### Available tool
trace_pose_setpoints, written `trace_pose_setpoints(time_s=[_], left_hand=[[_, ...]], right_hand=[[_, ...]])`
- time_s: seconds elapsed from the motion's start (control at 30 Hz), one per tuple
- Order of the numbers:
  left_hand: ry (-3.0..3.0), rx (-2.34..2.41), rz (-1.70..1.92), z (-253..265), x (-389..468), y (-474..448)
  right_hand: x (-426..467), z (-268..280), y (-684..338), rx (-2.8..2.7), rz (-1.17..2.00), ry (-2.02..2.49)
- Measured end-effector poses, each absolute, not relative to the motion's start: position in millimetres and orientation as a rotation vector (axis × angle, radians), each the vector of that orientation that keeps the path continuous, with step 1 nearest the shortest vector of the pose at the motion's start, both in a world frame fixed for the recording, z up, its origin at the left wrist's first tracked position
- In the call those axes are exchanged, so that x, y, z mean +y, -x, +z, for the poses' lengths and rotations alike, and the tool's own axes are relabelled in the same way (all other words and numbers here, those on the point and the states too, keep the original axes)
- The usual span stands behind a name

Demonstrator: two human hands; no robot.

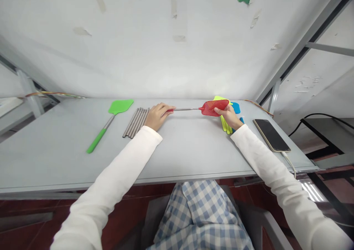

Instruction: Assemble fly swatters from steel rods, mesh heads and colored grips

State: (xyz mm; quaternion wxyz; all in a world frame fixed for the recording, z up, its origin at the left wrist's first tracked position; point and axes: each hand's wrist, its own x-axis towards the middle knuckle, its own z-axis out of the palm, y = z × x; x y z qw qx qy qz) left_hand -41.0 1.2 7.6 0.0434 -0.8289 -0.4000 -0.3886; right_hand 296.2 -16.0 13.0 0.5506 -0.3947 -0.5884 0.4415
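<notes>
A red fly swatter [210, 107] with a metal rod lies level across the space between my two hands. My left hand [158, 115] is closed around its red handle end, most of which the fingers hide. My right hand [230, 116] pinches the perforated red head, thumb on top. Several metal tubes [136, 124] lie side by side under and left of my left hand. Farther left rests a whole green fly swatter [112, 122]. Beneath and behind my right hand are yellow swatter parts [226, 126] and blue parts [236, 107], partly covered.
A phone [271, 135] with a white cable [288, 160] lies at the right of the grey table [190, 150]. A white wall [155, 65] rises behind it, and metal frame posts [273, 95] stand at the sides. Thin wires run along the back corners.
</notes>
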Motion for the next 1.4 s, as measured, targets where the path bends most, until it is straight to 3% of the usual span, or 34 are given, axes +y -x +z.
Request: trace_pose_setpoints(time_s=[0.57, 1.1, 1.4], left_hand=[[2.438, -1.185, -0.823, 23, -21, 30], [2.445, -1.164, -0.817, 18, -34, 30], [2.315, -1.367, -1.004, 27, -33, 46]], right_hand=[[-24, 19, -286, -1.411, 0.942, 0.897], [-34, 27, -277, -1.579, 0.854, 0.975], [-38, 18, -252, -1.715, 0.905, 0.999]])
